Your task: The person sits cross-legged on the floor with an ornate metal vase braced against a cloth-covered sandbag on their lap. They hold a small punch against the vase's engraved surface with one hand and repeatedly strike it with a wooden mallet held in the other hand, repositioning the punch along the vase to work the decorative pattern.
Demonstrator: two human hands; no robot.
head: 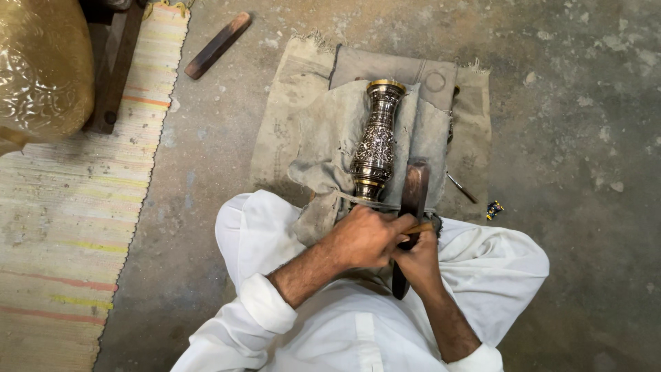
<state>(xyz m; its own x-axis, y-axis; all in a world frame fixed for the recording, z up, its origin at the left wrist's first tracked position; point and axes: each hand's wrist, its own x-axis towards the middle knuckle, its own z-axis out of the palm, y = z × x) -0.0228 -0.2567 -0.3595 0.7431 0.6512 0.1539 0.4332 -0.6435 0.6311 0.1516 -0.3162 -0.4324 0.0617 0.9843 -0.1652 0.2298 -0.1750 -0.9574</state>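
Item: engraved brass vase (376,148), lying just ahead of both hands, cradled on grey cloth (323,138) (steadied there). Left hand (365,238) pinched a thin tool (418,228); right hand (418,260) gripped a dark wooden mallet (413,189).

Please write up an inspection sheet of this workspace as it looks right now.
Surface: bare concrete floor, grey cloths spread on it.
Job's things: engraved metal vase lying on the cloths; dark wooden mallet; thin stick.
Clutter: wooden bar, small metal tool, tiny coloured object.
Grippers: left hand and right hand meet at the stick and mallet.
Cables: nothing seen.
Surroundings: striped mat, large brass vessel.
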